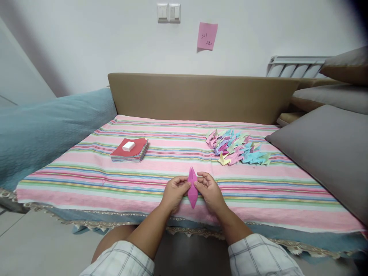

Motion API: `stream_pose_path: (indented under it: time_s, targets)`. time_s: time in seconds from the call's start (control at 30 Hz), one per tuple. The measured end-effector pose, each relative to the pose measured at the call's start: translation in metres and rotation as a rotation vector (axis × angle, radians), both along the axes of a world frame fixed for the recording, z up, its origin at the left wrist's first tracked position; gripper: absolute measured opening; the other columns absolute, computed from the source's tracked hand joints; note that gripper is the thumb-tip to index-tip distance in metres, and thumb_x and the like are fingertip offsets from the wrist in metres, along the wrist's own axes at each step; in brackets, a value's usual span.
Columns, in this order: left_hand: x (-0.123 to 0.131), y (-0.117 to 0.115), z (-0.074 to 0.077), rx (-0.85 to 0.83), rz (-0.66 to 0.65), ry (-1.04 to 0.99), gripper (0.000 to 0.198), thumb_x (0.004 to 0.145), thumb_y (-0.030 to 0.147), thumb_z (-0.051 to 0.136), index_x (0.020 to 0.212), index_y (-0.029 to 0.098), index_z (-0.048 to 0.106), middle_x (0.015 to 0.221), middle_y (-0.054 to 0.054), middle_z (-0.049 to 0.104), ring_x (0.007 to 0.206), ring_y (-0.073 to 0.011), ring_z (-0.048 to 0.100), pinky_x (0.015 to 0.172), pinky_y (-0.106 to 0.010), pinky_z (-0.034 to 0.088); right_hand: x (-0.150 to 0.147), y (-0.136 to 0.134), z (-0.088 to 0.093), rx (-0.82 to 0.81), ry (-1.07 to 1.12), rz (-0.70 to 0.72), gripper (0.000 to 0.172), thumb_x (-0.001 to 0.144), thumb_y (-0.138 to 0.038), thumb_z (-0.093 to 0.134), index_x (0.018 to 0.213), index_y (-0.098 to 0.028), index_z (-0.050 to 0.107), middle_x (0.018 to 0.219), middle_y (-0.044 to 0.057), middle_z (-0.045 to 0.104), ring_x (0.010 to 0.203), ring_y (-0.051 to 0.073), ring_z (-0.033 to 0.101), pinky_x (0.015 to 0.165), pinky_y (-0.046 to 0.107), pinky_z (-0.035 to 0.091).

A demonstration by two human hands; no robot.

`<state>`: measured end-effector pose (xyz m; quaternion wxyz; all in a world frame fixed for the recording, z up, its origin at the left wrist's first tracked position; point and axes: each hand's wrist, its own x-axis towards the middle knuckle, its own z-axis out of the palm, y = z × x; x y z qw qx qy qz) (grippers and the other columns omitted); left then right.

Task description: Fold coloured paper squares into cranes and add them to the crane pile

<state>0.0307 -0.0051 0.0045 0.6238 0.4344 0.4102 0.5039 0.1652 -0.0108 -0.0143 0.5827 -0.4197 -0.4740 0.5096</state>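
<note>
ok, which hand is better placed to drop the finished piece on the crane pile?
Right, probably. Both the left hand and the right hand pinch the magenta folded paper, but the crane pile lies ahead on the right hand's side, across the striped cloth.

Left hand [174, 191] and right hand [209, 190] meet fingertip to fingertip; each grip pinched closed.

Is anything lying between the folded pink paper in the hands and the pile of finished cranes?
Nothing visible. Both hands, left and right, hold the pink paper. Only bare striped cloth lies between it and the crane pile, up to the right.
</note>
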Motion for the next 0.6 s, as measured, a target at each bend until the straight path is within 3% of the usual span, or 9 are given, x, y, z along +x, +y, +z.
stream_pose_path:
  time_s: [0.13,0.27,0.37,0.5,0.6]
  targets:
    - [-0.010,0.002,0.000,0.180,-0.010,0.343,0.029,0.064,0.033,0.067,0.084,0.017,0.053,0.061,0.005,0.055,0.054,-0.0092,0.051,0.055,-0.021,0.039,0.002,0.003,-0.001,-0.030,-0.075,0.031,0.039,0.066,-0.036,0.066,0.095,-0.022,0.044,0.076,-0.001,0.060,0.062,0.013,0.058,0.060,0.027,0.048]
    - [-0.020,-0.001,0.002,0.384,0.005,0.875,0.020,0.073,0.032,0.059,0.085,0.022,0.047,0.069,0.004,0.059,0.059,-0.0125,0.054,0.055,-0.023,0.034,0.002,0.001,0.001,0.005,-0.426,-0.021,0.024,0.068,-0.030,0.063,0.086,-0.021,0.049,0.080,-0.001,0.059,0.061,0.012,0.055,0.060,0.026,0.045]
    - [-0.021,-0.004,0.002,0.447,-0.022,1.153,0.015,0.078,0.032,0.056,0.087,0.023,0.048,0.073,0.003,0.060,0.064,-0.0154,0.056,0.055,-0.024,0.032,0.001,-0.002,0.004,0.083,-0.691,-0.046,0.011,0.071,-0.025,0.060,0.078,-0.020,0.053,0.075,0.000,0.058,0.064,0.014,0.054,0.061,0.027,0.044]
    - [-0.020,-0.001,-0.001,0.632,0.007,1.321,0.011,0.079,0.031,0.057,0.079,0.021,0.052,0.079,-0.002,0.058,0.077,-0.0187,0.054,0.065,-0.027,0.037,0.006,-0.001,0.006,0.292,-0.925,-0.082,0.002,0.074,-0.021,0.059,0.076,-0.020,0.059,0.083,0.004,0.060,0.080,0.018,0.055,0.073,0.030,0.044]
    - [-0.019,0.005,-0.006,0.822,-0.047,1.281,0.007,0.082,0.025,0.054,0.077,0.020,0.056,0.084,-0.004,0.060,0.084,-0.0191,0.052,0.075,-0.031,0.039,0.015,0.002,0.006,0.461,-0.975,0.018,0.007,0.079,-0.018,0.057,0.079,-0.021,0.064,0.089,0.004,0.064,0.088,0.018,0.055,0.082,0.032,0.041]
